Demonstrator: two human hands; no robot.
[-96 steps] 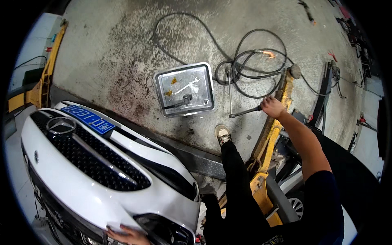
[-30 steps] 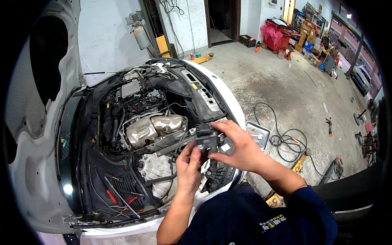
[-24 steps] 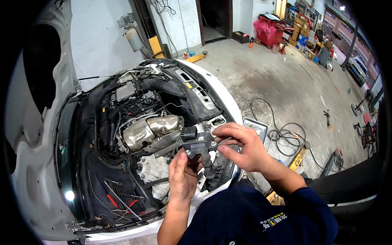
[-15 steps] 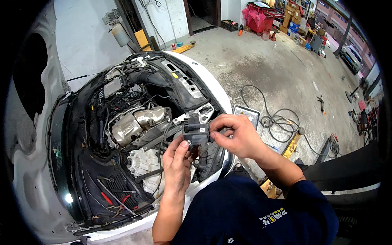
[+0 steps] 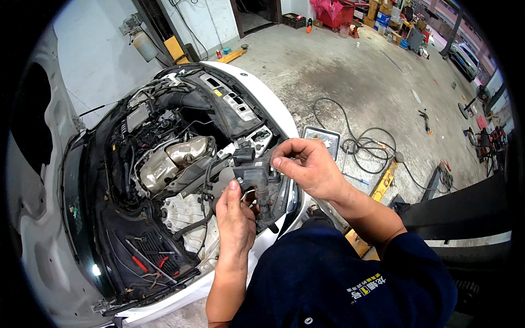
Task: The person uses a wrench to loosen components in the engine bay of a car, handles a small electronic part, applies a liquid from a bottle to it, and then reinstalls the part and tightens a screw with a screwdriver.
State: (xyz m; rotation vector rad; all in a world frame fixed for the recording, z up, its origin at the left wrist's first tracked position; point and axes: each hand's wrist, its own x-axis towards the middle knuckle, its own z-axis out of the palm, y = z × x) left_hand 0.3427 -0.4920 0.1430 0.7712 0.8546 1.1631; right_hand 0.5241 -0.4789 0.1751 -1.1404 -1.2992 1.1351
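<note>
A black plastic car part with a small white label is raised over the front corner of the open engine bay. My left hand supports it from below, thumb against its lower left edge and the other fingers curled partly behind it. Thumb and forefinger of my right hand pinch together at its upper right edge; what lies between those fingertips is hidden. From the part's underside, a dark ribbed piece runs down, and I cannot tell whether it is joined on.
Metal heat shields and a pale cast housing lie in the engine bay. Red-handled tools rest on the cowl. A tray, coiled cable and yellow lift arm are on the floor.
The black part has turned in my hands, so a rounded end now shows at its top. The whole view has shifted, with car and floor sliding left and slightly up.
</note>
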